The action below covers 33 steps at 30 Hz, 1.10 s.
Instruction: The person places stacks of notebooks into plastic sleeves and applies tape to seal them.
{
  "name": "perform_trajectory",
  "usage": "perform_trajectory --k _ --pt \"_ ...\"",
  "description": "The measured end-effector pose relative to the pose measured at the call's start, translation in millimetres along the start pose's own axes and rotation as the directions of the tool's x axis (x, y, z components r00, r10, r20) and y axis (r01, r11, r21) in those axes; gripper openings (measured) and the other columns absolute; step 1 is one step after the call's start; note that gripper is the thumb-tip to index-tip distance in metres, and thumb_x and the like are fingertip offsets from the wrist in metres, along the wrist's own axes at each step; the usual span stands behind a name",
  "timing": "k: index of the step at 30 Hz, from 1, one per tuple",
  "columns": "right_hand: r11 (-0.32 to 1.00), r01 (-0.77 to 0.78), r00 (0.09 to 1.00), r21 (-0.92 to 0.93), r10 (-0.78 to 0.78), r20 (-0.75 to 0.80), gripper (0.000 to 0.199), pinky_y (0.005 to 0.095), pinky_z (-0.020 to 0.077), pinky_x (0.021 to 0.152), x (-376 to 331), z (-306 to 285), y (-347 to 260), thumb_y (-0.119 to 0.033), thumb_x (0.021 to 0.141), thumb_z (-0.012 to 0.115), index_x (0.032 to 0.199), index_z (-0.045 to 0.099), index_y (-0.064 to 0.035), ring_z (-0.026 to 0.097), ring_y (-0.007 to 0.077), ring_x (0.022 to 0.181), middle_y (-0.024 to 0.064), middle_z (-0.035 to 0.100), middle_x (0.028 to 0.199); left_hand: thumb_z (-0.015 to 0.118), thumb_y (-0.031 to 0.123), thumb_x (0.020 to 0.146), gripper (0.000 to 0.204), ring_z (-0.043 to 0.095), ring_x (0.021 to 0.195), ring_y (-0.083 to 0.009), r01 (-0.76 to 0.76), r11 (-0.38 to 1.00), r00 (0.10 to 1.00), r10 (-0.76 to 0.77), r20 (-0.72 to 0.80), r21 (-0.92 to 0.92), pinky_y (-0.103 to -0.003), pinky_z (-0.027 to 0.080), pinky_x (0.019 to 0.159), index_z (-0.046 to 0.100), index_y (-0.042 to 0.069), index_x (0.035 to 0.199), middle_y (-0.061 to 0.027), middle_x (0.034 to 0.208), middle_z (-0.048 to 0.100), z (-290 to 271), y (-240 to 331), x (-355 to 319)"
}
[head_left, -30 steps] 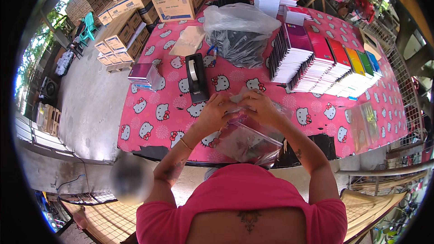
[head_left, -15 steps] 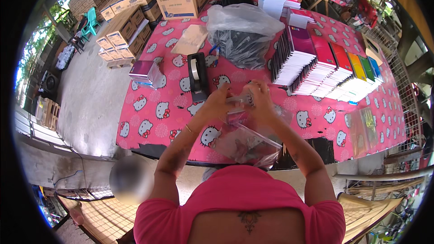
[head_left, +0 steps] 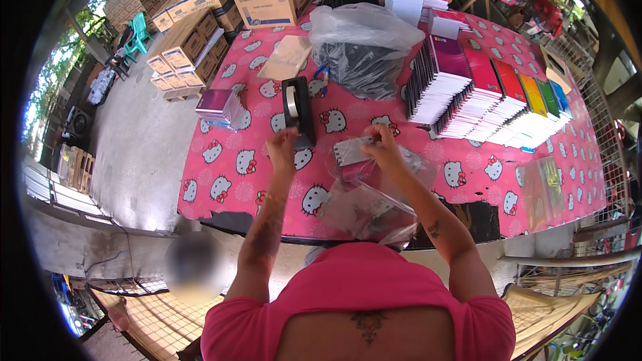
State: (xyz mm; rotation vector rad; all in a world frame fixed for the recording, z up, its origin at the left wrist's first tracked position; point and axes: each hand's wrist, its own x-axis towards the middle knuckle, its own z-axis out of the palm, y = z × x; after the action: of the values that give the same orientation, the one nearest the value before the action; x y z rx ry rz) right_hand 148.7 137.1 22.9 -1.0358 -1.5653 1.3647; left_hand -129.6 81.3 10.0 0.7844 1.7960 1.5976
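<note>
Lying left of your right hand [head_left: 384,150], the plastic-wrapped notebook [head_left: 349,152] is pinched at its edge between thumb and fingers. Your left hand [head_left: 283,144] curls beside the tape dispenser [head_left: 305,115], its hold unclear. Pink patterned cloth [head_left: 231,172] spreads beneath; cardboard boxes [head_left: 179,59] stand beyond.

On the pink table [head_left: 475,154], we locate: tape dispenser [head_left: 304,103], near left fingers [head_left: 290,132]; notebook stacks [head_left: 478,73], beyond right fingers [head_left: 381,135].

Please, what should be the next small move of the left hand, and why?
Probably the left hand should draw some tape from the tape dispenser: it is right beside the dispenser's near end, while the right hand holds the plastic-wrapped notebook by its edge.
</note>
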Motion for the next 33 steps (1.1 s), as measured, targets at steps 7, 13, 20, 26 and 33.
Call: perform_trajectory --k 7,13,20,26,33 --pt "0.988 -0.087 0.994 0.128 0.079 0.071 0.044 0.0293 0.0545 0.087 -6 9 -11 -0.006 0.079 0.073 0.119 0.055 -0.0076 0.046 0.0198 0.110 0.0094 0.042 0.117 0.064 0.015 0.089 0.013 0.068 0.069 -0.0272 -0.358 0.721 0.928 0.347 0.139 0.593 -0.040 0.052 0.062 0.066 0.002 0.090 -0.0159 0.071 0.067 -46 -14 -12" --pt "0.990 -0.062 0.998 0.131 0.058 0.032 0.046 0.0324 0.0495 0.092 -7 3 -7 -0.008 0.080 0.074 0.121 0.054 -0.0073 0.047 0.0211 0.110 0.0094 0.042 0.118 0.069 0.015 0.085 0.010 0.068 0.071 -0.0310 -0.741 0.608 0.539 0.286 0.792 0.284 -0.041 0.052 0.064 0.067 0.006 0.088 -0.0141 0.077 0.068 6 131 -36" --pt "0.996 -0.038 0.999 0.083 0.037 0.014 0.048 0.0331 0.0468 0.094 -6 -4 -6 -0.006 0.079 0.075 0.121 0.054 -0.0085 0.048 0.0201 0.108 0.0079 0.043 0.118 0.072 0.018 0.085 0.016 0.063 0.069 -0.0188 -0.851 0.520 0.009 -0.131 0.991 0.076 -0.034 0.049 0.063 0.066 0.004 0.089 -0.0076 0.075 0.066 109 135 30" --pt "0.989 -0.044 0.999 0.143 0.039 0.038 0.049 0.0316 0.0479 0.091 -9 9 -13 -0.007 0.080 0.077 0.123 0.054 -0.0091 0.048 0.0185 0.108 0.0077 0.042 0.119 0.066 0.024 0.094 0.027 0.059 0.082 -0.0109 -0.101 0.918 0.114 -0.371 0.921 0.383 -0.032 0.048 0.069 0.064 0.004 0.111 -0.0049 0.092 0.069 70 20 70" --pt "0.891 -0.142 0.979 0.430 0.192 -0.075 0.040 0.0321 0.0477 0.086 -25 5 -20 -0.011 0.087 0.072 0.123 0.054 -0.0097 0.051 0.0175 0.100 0.0059 0.049 0.113 0.077 0.039 0.080 0.056 0.062 0.106 -0.0286 -0.870 0.274 0.487 0.345 0.802 0.410 -0.043 0.050 0.086 0.061 0.000 0.118 -0.0173 0.120 0.063 81 130 -73"
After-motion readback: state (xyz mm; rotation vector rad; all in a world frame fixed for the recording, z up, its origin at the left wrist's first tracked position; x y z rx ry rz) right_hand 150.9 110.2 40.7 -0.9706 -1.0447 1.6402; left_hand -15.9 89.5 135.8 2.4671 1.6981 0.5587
